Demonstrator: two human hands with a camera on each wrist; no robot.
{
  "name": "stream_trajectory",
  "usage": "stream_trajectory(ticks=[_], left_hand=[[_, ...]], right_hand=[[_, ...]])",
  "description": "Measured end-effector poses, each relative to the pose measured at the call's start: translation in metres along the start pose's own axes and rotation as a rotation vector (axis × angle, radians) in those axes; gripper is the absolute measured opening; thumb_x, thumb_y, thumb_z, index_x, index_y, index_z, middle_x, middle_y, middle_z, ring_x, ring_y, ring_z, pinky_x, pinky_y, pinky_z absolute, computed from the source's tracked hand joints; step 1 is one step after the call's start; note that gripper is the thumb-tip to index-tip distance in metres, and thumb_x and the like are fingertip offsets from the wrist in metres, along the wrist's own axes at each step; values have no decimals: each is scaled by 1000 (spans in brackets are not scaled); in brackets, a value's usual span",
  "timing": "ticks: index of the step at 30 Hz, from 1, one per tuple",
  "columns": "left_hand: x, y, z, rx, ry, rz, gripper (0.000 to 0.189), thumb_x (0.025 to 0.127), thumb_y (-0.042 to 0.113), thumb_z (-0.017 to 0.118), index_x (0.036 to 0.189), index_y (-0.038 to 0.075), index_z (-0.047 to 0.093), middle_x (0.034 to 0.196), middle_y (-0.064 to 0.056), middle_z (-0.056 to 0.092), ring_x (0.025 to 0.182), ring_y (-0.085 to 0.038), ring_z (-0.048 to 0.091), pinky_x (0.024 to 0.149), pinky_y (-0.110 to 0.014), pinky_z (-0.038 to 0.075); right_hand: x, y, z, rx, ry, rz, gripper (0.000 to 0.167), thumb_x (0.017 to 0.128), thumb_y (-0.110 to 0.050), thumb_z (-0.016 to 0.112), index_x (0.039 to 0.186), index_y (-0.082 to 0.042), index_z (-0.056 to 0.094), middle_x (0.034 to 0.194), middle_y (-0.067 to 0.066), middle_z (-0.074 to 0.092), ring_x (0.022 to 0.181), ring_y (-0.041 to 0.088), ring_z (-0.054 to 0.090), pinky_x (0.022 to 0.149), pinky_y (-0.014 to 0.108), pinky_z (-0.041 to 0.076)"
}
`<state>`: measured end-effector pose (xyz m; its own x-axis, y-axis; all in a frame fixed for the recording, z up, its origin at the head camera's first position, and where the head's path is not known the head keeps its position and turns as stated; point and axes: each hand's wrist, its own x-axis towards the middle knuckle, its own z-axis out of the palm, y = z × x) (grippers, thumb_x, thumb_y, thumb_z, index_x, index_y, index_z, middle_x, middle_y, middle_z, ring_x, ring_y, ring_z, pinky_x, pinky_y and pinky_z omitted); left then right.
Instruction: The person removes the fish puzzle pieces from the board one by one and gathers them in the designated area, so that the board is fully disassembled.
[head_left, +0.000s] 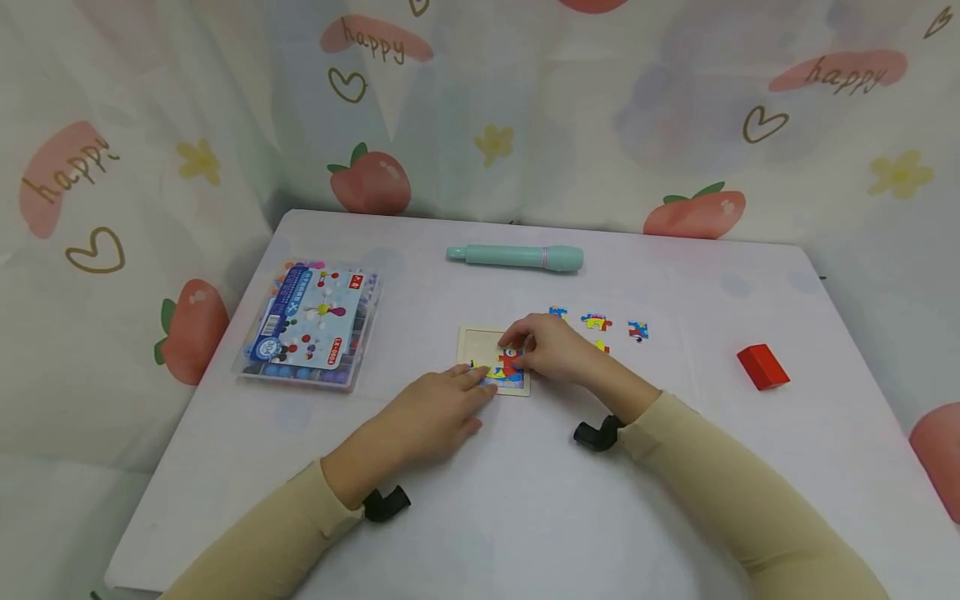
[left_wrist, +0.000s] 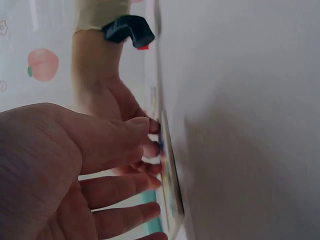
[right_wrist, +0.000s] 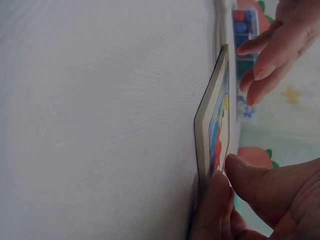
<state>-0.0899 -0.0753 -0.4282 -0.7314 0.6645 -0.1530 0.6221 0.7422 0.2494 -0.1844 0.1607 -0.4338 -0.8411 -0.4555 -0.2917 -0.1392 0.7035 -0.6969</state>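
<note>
A small square puzzle board (head_left: 468,337) with a pale wooden rim lies mid-table, its lower part filled with colourful pieces. At its right side, my right hand (head_left: 558,350) bends its thumb and fingers in over a red puzzle piece (head_left: 510,359) and appears to pinch it; the fingers partly hide the grip. My left hand (head_left: 438,412) reaches over the board's lower left corner with loosely extended fingers and holds nothing. In the right wrist view, the left fingertips (right_wrist: 255,100) hover beside the board's far end.
Loose puzzle pieces (head_left: 597,322) lie beyond the right hand. A clear case of coloured parts (head_left: 348,377) with a printed card stands at left. A mint-green tube-shaped object (head_left: 510,257) lies at the back, a red block (head_left: 762,367) at right. Patterned curtains (head_left: 525,100) border the table.
</note>
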Motion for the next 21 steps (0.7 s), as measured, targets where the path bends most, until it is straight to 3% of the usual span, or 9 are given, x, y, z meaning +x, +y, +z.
stream_trajectory(ticks=[4, 9, 14, 21], left_hand=[[3, 12, 2, 36, -2, 44, 56, 104, 37, 71, 155, 17, 59, 167, -9, 52, 155, -33, 51, 122, -50, 48], [13, 25, 8, 32, -53, 64, 67, 104, 48, 69, 162, 21, 50, 174, -7, 40, 165, -31, 33, 130, -58, 35], [22, 28, 13, 35, -90, 50, 86, 99, 60, 71, 168, 20, 40, 179, -5, 31, 169, -30, 23, 134, -60, 27], [24, 30, 10, 72, -146, 61, 104, 90, 64, 80, 170, 17, 33, 181, -4, 25, 169, -27, 20, 134, -54, 28]], right_hand=[[1, 0, 0, -3, -16, 14, 28, 95, -3, 78, 122, -11, 78, 112, 11, 68, 73, 17, 63, 66, 27, 58], [2, 0, -2, -8, -20, 2, 30, 94, 1, 75, 122, -10, 78, 112, 12, 69, 71, 16, 64, 68, 28, 57], [2, 0, -2, -58, 10, -20, 31, 92, 3, 71, 119, -11, 79, 115, 9, 72, 84, 18, 65, 79, 31, 56], [5, -1, 1, -146, 30, -41, 28, 90, -4, 80, 117, -12, 80, 110, 7, 71, 99, 23, 64, 91, 39, 55]])
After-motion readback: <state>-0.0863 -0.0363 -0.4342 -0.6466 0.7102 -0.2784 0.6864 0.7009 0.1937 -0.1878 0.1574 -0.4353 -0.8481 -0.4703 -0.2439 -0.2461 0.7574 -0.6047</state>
